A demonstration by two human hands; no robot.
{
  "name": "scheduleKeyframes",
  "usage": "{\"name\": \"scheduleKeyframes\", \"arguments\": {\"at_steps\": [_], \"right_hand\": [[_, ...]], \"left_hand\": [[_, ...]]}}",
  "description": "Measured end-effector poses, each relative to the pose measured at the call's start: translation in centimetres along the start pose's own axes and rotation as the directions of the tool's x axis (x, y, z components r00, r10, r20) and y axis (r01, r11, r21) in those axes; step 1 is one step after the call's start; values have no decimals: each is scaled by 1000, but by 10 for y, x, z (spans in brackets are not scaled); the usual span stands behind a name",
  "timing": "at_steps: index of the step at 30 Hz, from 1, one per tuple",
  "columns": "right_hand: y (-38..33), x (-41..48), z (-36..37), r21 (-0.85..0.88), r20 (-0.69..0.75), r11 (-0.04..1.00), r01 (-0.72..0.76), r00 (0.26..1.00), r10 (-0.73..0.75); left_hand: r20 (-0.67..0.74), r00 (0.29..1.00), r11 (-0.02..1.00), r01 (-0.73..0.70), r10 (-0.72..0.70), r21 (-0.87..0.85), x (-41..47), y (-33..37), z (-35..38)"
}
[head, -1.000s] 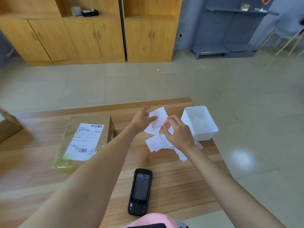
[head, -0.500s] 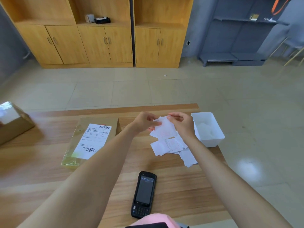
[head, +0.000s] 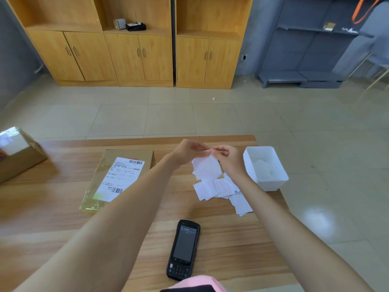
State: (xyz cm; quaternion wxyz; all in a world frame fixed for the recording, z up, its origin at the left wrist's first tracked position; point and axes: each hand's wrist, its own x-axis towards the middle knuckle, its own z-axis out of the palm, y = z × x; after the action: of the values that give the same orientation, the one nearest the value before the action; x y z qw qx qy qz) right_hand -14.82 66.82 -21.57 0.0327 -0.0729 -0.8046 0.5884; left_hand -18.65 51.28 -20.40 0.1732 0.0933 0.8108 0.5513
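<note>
My left hand (head: 185,152) and right hand (head: 229,163) both pinch the thin white red-printed paper slip (head: 207,168) by its top corner; tugging apart could tear it.

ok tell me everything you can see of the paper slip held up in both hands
The paper slip is a small, roughly square piece of thin white paper with faint red print, too blurred to read. It hangs tilted above the wooden table, pinched at its top edge by the left hand and the right hand. In this view its lower edge overlaps the pile of similar slips; whether they touch cannot be told.
</note>
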Motion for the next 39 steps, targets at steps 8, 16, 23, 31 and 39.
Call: {"name": "scheduleKeyframes", "arguments": {"at_steps": [8, 16, 23, 31, 39], "right_hand": [[-2, -1, 4, 42, 18, 999, -13, 1000, 12], [3, 1, 2, 73, 198, 981, -182, 966, 165], [10, 1, 1, 105, 147, 973, -203, 971, 187], [6, 1, -4, 64, 187, 985, -159, 972, 144], [-2, -6, -3, 22, 243, 989, -148, 960, 138]], "left_hand": [[-38, 999, 1000, 3, -2, 30, 0, 0, -2], [-7, 1000, 999, -7, 7, 51, 1, 0, -5], [-9, 1000, 998, -18, 19, 63, 3, 7, -3], [90, 995, 995, -37, 29, 93, 6, 9, -8], [116, 993, 987, -8, -11, 162, 7, 14, -5]]}}
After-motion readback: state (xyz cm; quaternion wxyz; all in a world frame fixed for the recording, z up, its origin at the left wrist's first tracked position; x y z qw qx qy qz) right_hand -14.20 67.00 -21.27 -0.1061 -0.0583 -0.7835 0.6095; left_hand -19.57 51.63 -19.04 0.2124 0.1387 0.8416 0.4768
